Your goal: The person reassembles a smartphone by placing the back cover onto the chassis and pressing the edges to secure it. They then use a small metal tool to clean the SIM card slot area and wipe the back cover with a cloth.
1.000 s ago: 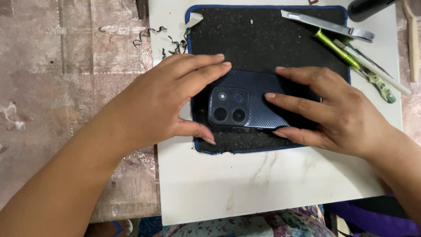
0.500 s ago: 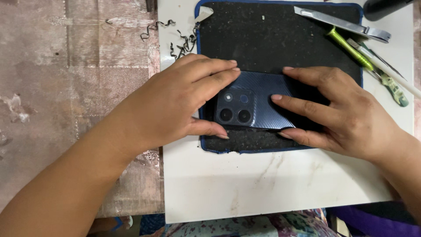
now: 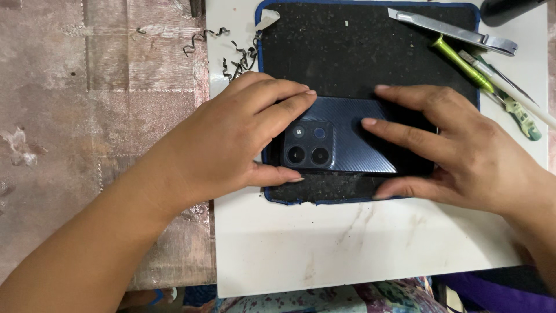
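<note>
Nearest, the left hand [image 3: 231,145] and right hand [image 3: 457,150] lie flat, fingers spread, pressing the phone [image 3: 347,142] face down on the mat [image 3: 359,52]. It looks stiff, slick, fragile; grip its long edges. Tools [image 3: 463,35] lie at two o'clock.

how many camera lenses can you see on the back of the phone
3 round openings on the phone: two large lenses side by side in the camera block's lower row, one smaller above at left. The left hand may hide more.
</note>
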